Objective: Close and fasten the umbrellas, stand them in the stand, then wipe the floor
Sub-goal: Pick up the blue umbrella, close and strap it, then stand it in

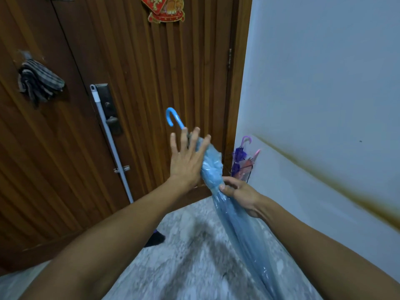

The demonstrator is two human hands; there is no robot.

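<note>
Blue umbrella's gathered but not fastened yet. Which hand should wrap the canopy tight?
Probably the left hand: it is open, fingers straight, lying flat against the bunched top of the blue umbrella, so it is free to smooth and wrap. The right hand already grips the canopy lower down and steadies it.
</note>
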